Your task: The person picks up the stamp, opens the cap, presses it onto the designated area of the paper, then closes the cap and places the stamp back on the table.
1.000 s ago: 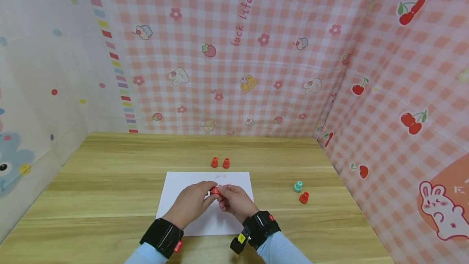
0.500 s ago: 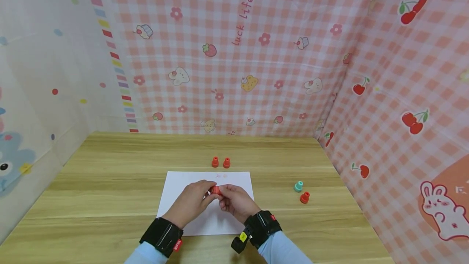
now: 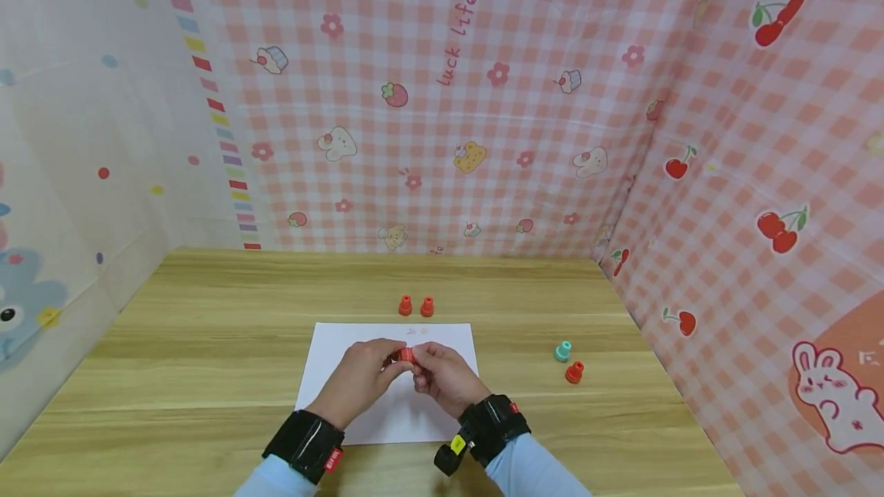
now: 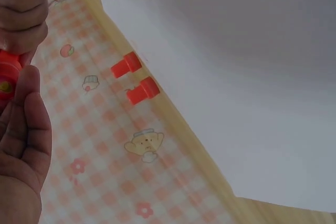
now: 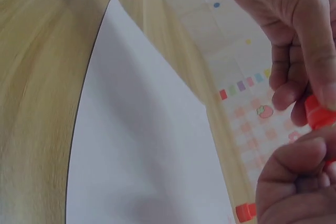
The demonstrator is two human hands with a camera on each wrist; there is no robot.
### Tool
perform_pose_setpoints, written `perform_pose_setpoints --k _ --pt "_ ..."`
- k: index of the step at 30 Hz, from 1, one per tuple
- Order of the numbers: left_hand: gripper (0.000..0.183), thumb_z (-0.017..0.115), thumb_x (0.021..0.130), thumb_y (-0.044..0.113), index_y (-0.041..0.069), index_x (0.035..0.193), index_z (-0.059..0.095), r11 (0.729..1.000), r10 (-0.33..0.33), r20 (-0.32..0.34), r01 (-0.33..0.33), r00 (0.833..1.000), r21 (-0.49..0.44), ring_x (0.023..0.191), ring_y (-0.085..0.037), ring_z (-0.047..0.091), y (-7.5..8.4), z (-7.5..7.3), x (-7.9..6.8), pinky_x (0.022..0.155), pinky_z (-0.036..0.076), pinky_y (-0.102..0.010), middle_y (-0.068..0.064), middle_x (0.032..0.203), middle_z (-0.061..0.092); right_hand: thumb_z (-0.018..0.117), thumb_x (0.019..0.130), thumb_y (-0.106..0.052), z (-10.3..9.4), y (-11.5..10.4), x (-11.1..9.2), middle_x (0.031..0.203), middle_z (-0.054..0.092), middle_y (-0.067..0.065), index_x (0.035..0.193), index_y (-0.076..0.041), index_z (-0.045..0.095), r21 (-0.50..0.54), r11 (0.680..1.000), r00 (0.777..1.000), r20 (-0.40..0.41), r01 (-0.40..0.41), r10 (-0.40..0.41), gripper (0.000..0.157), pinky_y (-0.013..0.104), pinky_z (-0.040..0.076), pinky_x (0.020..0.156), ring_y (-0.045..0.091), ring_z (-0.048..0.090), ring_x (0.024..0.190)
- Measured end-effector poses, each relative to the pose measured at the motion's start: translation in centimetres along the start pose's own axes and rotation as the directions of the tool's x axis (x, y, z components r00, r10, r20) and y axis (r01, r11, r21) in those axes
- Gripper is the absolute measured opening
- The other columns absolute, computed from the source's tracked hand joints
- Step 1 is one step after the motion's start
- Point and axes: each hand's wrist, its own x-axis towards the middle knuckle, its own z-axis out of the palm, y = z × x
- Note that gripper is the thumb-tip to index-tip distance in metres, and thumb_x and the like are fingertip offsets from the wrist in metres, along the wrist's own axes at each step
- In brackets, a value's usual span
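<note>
Above the white paper (image 3: 387, 420), both hands meet at a small red toy stamp (image 3: 407, 355). My left hand (image 3: 352, 382) grips its left side between thumb and fingers. From the other side, the thumb and bent fingers of my right hand (image 3: 445, 380) pinch it. In the left wrist view the stamp (image 4: 7, 72) shows a round end with a yellow-green spot, cut by the frame's edge. Fingers cover much of the stamp (image 5: 319, 112) in the right wrist view. Small faint red marks (image 3: 417, 331) show near the paper's far edge.
Two red stamps (image 3: 417, 306) stand just beyond the paper. To the right, a teal stamp (image 3: 562, 351) and another red stamp (image 3: 574, 372) sit on the wooden table (image 3: 207, 359). Patterned cloth (image 3: 428, 136) hangs behind and along both sides.
The red stamp has turned a little between the fingers and risen slightly in view. Both hands stay over the same part of the paper; the other stamps have not moved.
</note>
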Motion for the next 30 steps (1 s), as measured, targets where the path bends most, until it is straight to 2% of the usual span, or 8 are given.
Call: perform_pose_setpoints --k 8,13,18,22,27,30 --pt "0.017 0.076 0.087 0.020 0.010 0.100 0.074 0.995 0.035 0.029 -0.032 0.999 -0.091 0.067 -0.005 0.050 -0.2 -0.2 0.0 0.058 0.045 -0.022 0.010 0.080 0.063 0.049 0.106 -0.018 -1.0 -0.1 0.0 0.080 0.054 -0.001 0.097 -0.011 0.057 0.032 0.999 0.991 0.132 -0.011 0.007 0.014 0.023 0.041 0.065 0.009 0.046 0.065" --pt "0.015 0.078 0.086 0.020 0.010 0.097 0.074 0.998 0.015 0.015 -0.014 1.000 -0.069 0.065 -0.006 0.049 0.0 -0.2 0.0 0.056 0.043 -0.022 0.009 0.077 0.062 0.049 0.105 -0.017 -0.5 0.0 0.1 0.080 0.055 -0.001 0.096 -0.011 0.056 0.035 0.999 0.996 0.094 -0.006 0.003 0.013 0.022 0.040 0.063 0.009 0.047 0.065" --pt "0.020 0.079 0.085 0.019 0.007 0.100 0.075 0.999 -0.021 -0.003 0.021 1.000 -0.044 0.066 -0.007 0.049 0.1 -0.1 0.1 0.057 0.043 -0.022 0.007 0.078 0.063 0.053 0.104 -0.018 0.1 -0.2 0.0 0.082 0.054 0.000 0.098 -0.009 0.055 -0.023 0.999 0.999 0.030 0.033 -0.033 0.010 0.021 0.041 0.061 0.009 0.047 0.066" --pt "0.022 0.079 0.085 0.017 0.006 0.103 0.075 0.998 -0.014 -0.017 0.013 1.000 -0.064 0.069 -0.007 0.053 0.1 -0.3 0.2 0.060 0.046 -0.022 0.005 0.083 0.066 0.052 0.104 -0.017 0.0 -0.4 0.1 0.081 0.052 0.001 0.099 -0.008 0.055 -0.046 0.998 0.998 0.042 0.044 -0.042 0.011 0.022 0.041 0.062 0.010 0.046 0.066" --pt "0.021 0.077 0.086 0.015 0.007 0.105 0.075 0.994 0.014 -0.018 -0.016 1.000 -0.107 0.073 -0.006 0.056 0.1 -0.5 0.1 0.063 0.049 -0.022 0.004 0.088 0.069 0.048 0.105 -0.014 -0.4 -0.7 0.2 0.078 0.052 0.000 0.095 -0.009 0.054 -0.020 1.000 0.996 0.087 0.023 -0.021 0.013 0.022 0.039 0.061 0.009 0.045 0.063" --pt "0.020 0.077 0.086 0.016 0.007 0.104 0.075 0.995 0.007 -0.026 -0.010 1.000 -0.098 0.072 -0.006 0.055 0.2 -0.4 0.2 0.062 0.048 -0.022 0.004 0.087 0.069 0.049 0.105 -0.015 -0.4 -0.9 0.2 0.079 0.052 0.000 0.095 -0.009 0.053 -0.049 0.998 0.996 0.083 0.036 -0.031 0.012 0.022 0.039 0.061 0.010 0.045 0.064"
